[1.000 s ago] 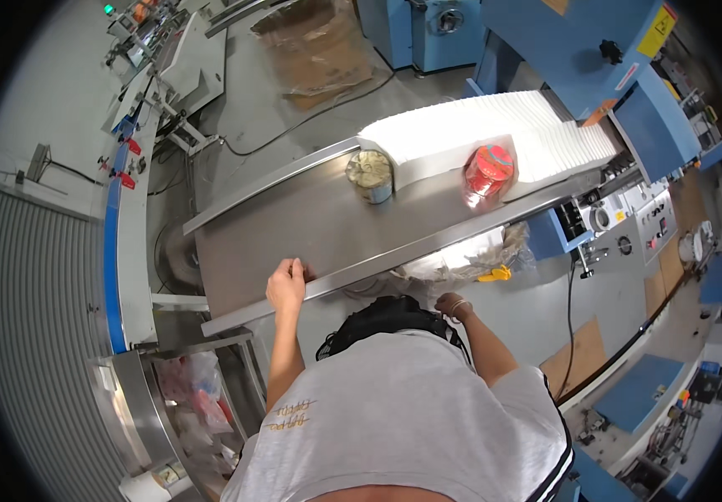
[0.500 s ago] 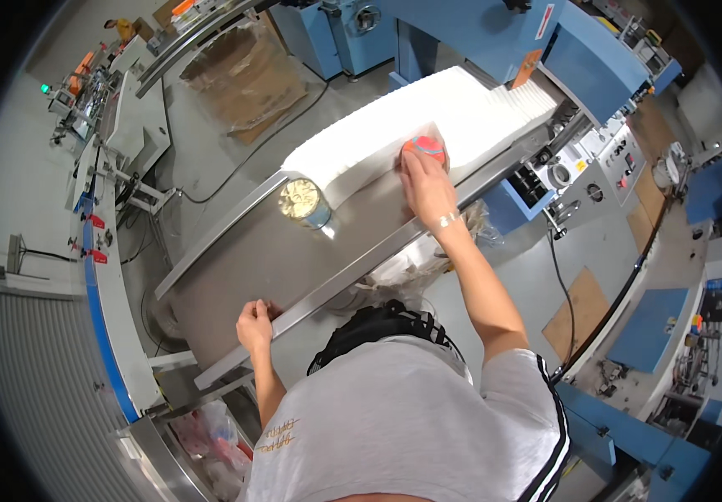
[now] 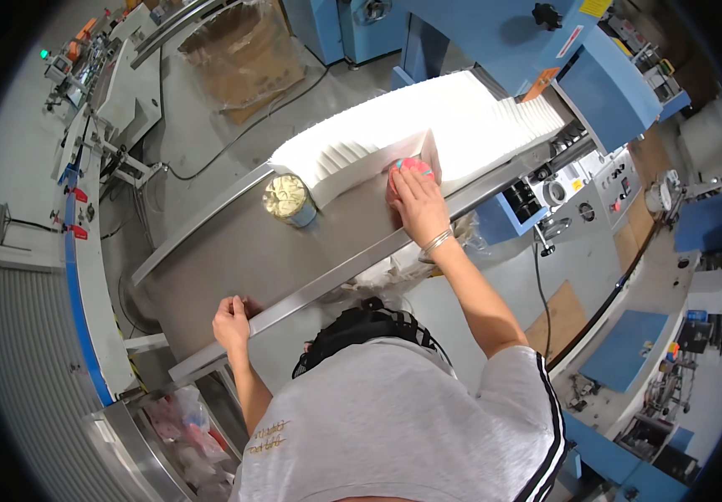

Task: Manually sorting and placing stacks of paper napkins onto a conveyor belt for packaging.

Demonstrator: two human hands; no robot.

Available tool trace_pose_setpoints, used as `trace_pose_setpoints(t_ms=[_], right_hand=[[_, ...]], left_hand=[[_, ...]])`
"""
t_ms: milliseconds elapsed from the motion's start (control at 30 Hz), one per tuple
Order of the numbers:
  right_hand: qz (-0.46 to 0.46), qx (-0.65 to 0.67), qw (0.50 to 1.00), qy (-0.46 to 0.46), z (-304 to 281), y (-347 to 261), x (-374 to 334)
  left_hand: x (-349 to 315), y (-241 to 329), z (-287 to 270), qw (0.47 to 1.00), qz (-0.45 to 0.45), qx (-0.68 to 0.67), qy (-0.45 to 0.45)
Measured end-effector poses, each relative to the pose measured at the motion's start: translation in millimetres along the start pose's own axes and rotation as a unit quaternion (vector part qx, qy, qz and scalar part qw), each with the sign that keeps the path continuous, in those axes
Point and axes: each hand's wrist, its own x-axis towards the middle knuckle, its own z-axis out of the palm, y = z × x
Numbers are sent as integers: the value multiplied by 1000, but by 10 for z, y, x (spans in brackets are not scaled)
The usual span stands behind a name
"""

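Note:
My right hand (image 3: pixel 418 202) is closed over a rounded red-pink thing with light-blue bands (image 3: pixel 408 170); the fingers cover much of it, so its kind is unclear. It is against the near end of a long row of white, thin-layered stacks (image 3: pixel 394 125). My left hand (image 3: pixel 231 323) rests at the near rim of the metal table (image 3: pixel 218 276), fingers curled together; what they hold, if anything, is hidden. Between my hands, towards the far rim, stands a round container (image 3: pixel 290 201) with a crumpled cream-yellow top and a bluish side.
Raised metal rails (image 3: pixel 202 222) run along the table. A large blue machine (image 3: pixel 495 42) stands at the far right end. Beyond the table is a plastic-lined cardboard box (image 3: pixel 248 63). Below left, a bin holds clear and pink plastic bags (image 3: pixel 189 427).
My view has shifted a little, so the table sits further left. My right hand has spread further over the red-pink thing, which has come slightly nearer. My left hand keeps to the rim.

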Motion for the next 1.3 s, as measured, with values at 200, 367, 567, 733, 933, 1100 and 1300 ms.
trace_pose_setpoints(t_ms=[200, 367, 567, 733, 933, 1100, 1300], right_hand=[[-17, 51, 998, -28, -234, 66, 36], [23, 32, 999, -23, -222, 96, 36], [64, 76, 995, 32, -319, 31, 79], [8, 226, 973, 55, -232, -46, -228], [47, 252, 963, 81, 118, 14, -292], [57, 228, 969, 77, 142, -37, -289], [65, 232, 966, 92, 176, -52, -338]], left_hand=[[-4, 22, 19, 1000, -4, -25, -9], [-3, 47, -22, 999, 1, -36, -14], [12, 59, -7, 998, 5, -55, -24], [56, -60, 36, 992, -10, -109, -68], [55, -201, -7, 986, -14, -131, -107], [78, -289, -49, 985, -36, -108, -126], [72, -297, -106, 990, -24, -95, -106]])
